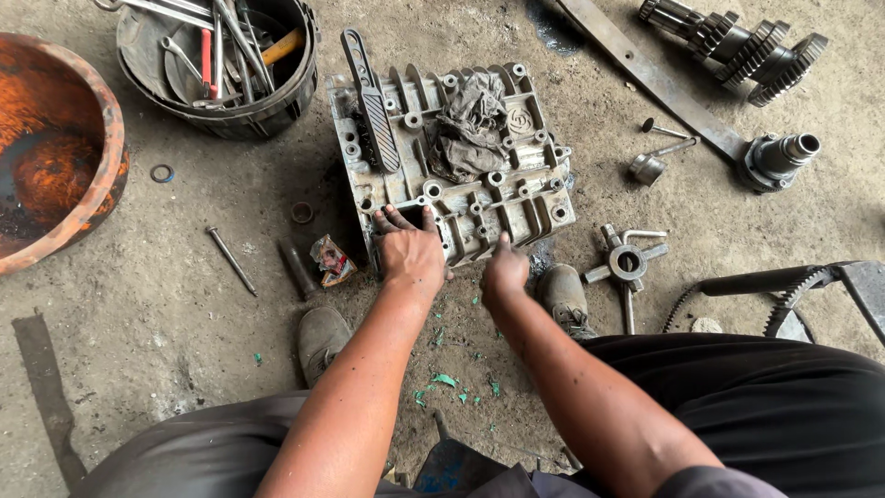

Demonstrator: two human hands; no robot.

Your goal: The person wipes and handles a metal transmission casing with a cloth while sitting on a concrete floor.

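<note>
A grey cast-metal engine case (pixel 516 189) lies flat on the dirt floor, ribbed side up. A dirty rag (pixel 468 124) and a black ridged bar (pixel 373 106) rest on it. My left hand (pixel 410 249) lies on the case's near left edge, fingers spread over the rim. My right hand (pixel 504 272) grips the near edge further right, fingers curled under it and hidden. Both forearms reach forward from the bottom of the view.
A black tub (pixel 277 101) of wrenches and tools stands at the back left, a rusty orange basin (pixel 106 157) at far left. A gear shaft (pixel 737 46), a long flat bar (pixel 659 83), a cross-shaped part (pixel 629 263) and a toothed belt (pixel 793 295) lie right. Bolts and my shoes are near.
</note>
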